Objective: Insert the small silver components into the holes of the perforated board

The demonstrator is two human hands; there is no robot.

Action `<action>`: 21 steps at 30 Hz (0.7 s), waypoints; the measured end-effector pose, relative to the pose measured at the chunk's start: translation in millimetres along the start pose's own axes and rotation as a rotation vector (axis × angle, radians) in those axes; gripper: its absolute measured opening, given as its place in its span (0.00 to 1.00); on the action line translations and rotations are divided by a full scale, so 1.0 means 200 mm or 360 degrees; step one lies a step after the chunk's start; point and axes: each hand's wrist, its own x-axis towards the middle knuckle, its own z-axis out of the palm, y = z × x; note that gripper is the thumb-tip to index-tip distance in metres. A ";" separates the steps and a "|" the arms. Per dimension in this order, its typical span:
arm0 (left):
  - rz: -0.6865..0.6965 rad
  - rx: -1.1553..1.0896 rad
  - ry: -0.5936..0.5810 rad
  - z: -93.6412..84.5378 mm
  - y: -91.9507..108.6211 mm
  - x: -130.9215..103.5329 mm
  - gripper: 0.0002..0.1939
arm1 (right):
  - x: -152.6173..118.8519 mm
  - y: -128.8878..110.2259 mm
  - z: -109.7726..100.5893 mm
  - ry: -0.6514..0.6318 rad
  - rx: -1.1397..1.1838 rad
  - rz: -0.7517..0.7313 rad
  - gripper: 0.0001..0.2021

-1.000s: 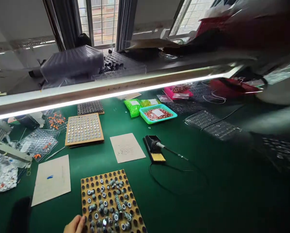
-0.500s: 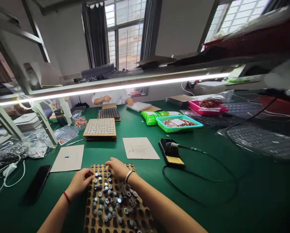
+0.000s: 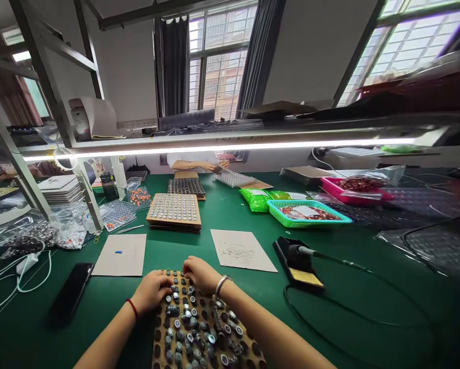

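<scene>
A brown board (image 3: 159, 322) with rows of round holes lies in front of me. Small round metal-capped parts (image 3: 193, 323) sit upright in the far holes, and many more lie loose and tilted in a heap over the middle and near holes. My left hand (image 3: 153, 291), with a red string at the wrist, is at the board's far left, thumb and fingers closed at one of the parts; what they grip is too small to make out. My right hand (image 3: 201, 274), wearing a pale bangle, has its fingers curled together over the far edge, their tips hidden.
Cardboard sheets (image 3: 124, 251) (image 3: 248, 251) lie beyond the board. A phone (image 3: 70, 292) is at left, a soldering iron stand (image 3: 299, 266) with its cable at right. Further back are stacked filled boards (image 3: 174, 212), a turquoise basket (image 3: 310, 219), green bags (image 3: 256, 201) and a co-worker's arm (image 3: 187, 165).
My view has turned left, so everything sits further right. My left hand has moved in over the board's far-left parts; my right stays near the far edge. The co-worker's hands have come together.
</scene>
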 end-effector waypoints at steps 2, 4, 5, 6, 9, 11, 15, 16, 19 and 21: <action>0.0034 0.0002 0.0019 0.01 -0.01 -0.01 0.04 | 0.06 -0.05 0.03 0.0085 -0.0013 -0.0025 0.08; 0.0059 0.0008 0.0046 0.02 -0.02 -0.01 0.04 | 0.11 -0.10 0.07 0.0133 -0.0015 -0.0069 0.08; 0.0066 0.0010 0.0062 0.03 -0.02 -0.01 0.04 | 0.13 -0.12 0.10 0.0139 -0.0015 -0.0097 0.08; 0.0069 0.0012 0.0079 0.03 -0.02 -0.01 0.05 | 0.14 -0.14 0.12 0.0138 -0.0014 -0.0126 0.08; 0.0080 -0.0003 0.0111 0.05 -0.03 -0.02 0.06 | 0.12 -0.15 0.17 0.0123 0.0001 -0.0207 0.07; 0.0092 -0.0029 0.0107 0.05 -0.03 -0.02 0.06 | 0.08 -0.13 0.18 0.0114 0.0028 -0.0244 0.06; 0.0083 -0.0095 0.0098 0.04 -0.03 -0.02 0.10 | 0.06 -0.09 0.16 0.0173 0.0087 -0.0175 0.09; 0.0074 -0.0109 0.0100 0.03 -0.03 -0.02 0.12 | 0.07 -0.09 0.16 0.0184 0.0098 -0.0147 0.10; 0.0033 -0.0127 0.0114 0.02 -0.02 -0.02 0.13 | 0.12 -0.08 0.16 0.0135 0.0122 -0.0121 0.09; -0.0004 -0.0131 0.0130 0.02 0.00 -0.02 0.13 | 0.14 -0.09 0.16 0.0072 0.0137 -0.0130 0.07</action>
